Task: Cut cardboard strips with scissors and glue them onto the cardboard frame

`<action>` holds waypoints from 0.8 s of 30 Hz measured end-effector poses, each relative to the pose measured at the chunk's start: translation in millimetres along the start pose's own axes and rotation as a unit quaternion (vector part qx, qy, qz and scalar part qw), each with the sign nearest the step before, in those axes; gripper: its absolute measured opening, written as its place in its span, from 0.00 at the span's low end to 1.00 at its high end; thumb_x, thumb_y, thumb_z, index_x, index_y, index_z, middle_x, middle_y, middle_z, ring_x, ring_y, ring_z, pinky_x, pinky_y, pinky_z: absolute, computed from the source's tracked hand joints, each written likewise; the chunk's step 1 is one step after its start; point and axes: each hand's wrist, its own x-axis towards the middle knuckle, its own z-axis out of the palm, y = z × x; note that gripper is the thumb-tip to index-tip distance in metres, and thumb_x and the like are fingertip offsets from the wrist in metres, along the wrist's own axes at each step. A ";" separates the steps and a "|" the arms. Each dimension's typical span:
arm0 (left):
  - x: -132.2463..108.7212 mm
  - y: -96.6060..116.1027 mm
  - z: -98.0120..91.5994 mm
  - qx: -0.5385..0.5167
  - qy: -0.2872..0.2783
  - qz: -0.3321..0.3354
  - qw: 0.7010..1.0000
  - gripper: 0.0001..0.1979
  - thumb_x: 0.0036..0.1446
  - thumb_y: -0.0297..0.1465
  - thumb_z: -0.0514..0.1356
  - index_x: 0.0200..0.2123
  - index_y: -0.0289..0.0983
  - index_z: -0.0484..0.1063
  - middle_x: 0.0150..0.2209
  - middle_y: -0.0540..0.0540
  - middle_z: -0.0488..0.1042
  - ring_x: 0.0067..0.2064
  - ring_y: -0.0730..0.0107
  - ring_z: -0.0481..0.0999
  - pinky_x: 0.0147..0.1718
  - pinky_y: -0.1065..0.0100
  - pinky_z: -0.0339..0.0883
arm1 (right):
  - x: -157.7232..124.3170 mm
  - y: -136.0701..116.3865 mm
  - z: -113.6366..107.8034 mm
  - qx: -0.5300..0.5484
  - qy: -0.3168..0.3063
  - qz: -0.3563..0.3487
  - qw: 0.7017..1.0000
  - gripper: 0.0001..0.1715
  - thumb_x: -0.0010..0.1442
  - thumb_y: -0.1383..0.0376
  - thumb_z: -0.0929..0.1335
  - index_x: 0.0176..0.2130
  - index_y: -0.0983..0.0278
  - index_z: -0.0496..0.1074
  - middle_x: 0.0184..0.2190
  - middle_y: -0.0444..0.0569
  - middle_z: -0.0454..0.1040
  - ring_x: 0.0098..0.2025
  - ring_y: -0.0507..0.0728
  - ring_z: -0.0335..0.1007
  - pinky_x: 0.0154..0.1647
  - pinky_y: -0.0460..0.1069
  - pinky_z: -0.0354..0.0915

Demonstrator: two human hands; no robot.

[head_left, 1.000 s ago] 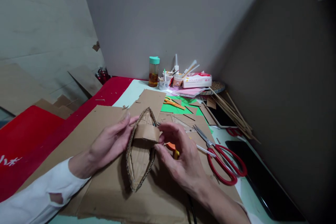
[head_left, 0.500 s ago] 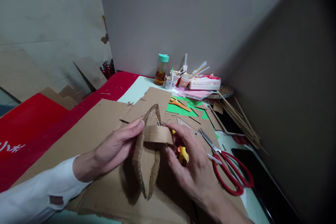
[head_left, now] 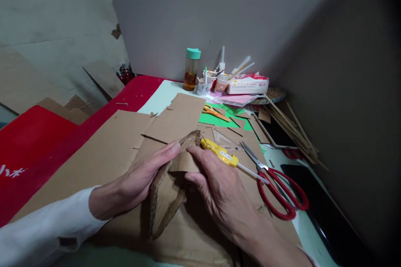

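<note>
A boat-shaped cardboard model [head_left: 167, 192] with corrugated side walls lies on flat cardboard sheets [head_left: 106, 154]. My left hand [head_left: 140, 177] presses its fingers against the model's left wall. My right hand [head_left: 216, 187] lies over the right wall, with the thumb on a folded cardboard strip [head_left: 184, 162] that spans the model. A yellow utility knife [head_left: 221, 154] lies just beyond my right fingers. Red-handled scissors [head_left: 275, 192] lie to its right.
At the back by the wall stand a teal-capped bottle [head_left: 191, 69], small cups with sticks [head_left: 213, 83] and a tissue pack [head_left: 247, 84]. Orange scissors [head_left: 214, 112] lie on green paper [head_left: 219, 120]. Wooden skewers [head_left: 291, 127] and dark tablets [head_left: 328, 217] are on the right. Red cloth [head_left: 34, 137] covers the left.
The model has tipped down flatter onto the sheets. My right hand moved over its right wall, uncovering the yellow knife. My view shifted slightly.
</note>
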 end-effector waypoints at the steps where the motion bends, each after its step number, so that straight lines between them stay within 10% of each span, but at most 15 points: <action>1: -1.0 0.1 0.0 0.002 0.005 -0.004 1.000 0.24 0.67 0.40 0.59 0.63 0.40 0.70 0.51 0.43 0.83 0.55 0.55 0.80 0.63 0.58 0.62 | -0.3 -0.1 0.3 0.007 0.003 0.000 1.000 0.28 0.76 0.53 0.54 0.56 0.71 0.68 0.40 0.58 0.78 0.39 0.63 0.77 0.36 0.54 0.72; 13: -2.3 2.0 11.6 -0.085 0.021 -0.093 0.992 0.20 0.70 0.40 0.54 0.48 0.36 0.81 0.37 0.44 0.87 0.43 0.60 0.85 0.46 0.66 0.75 | -0.3 -12.8 4.4 -0.083 0.053 0.020 0.995 0.25 0.76 0.52 0.55 0.41 0.65 0.70 0.32 0.52 0.77 0.30 0.61 0.74 0.28 0.53 0.64; 24: -1.9 -7.4 13.2 -0.124 -0.025 -0.134 0.983 0.25 0.68 0.46 0.53 0.49 0.33 0.80 0.31 0.41 0.85 0.42 0.52 0.85 0.47 0.58 0.73 | -2.9 -8.4 0.4 -0.106 0.008 -0.005 0.994 0.22 0.69 0.67 0.63 0.60 0.66 0.71 0.39 0.56 0.78 0.40 0.66 0.70 0.40 0.60 0.62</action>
